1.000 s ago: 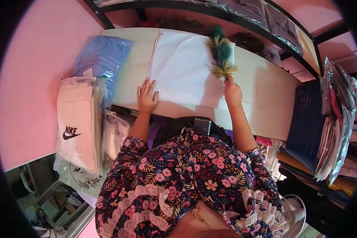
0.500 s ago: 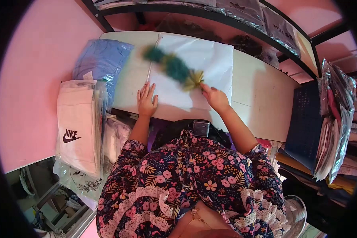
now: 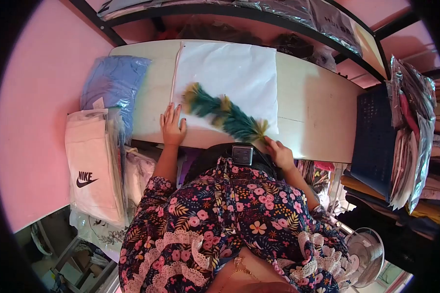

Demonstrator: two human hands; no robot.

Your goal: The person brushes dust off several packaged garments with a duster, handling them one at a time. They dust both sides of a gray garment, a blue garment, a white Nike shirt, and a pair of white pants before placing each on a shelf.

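Right hand [image 3: 278,151] clenches the feather duster [image 3: 225,115] by its base (light, floppy plumes toward ten o'clock); left hand [image 3: 172,126] lies flat on the plastic bag [image 3: 230,68].

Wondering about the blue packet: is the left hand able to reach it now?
Probably yes: the left hand rests flat, holding nothing, and the blue packet lies close beside it with nothing between.
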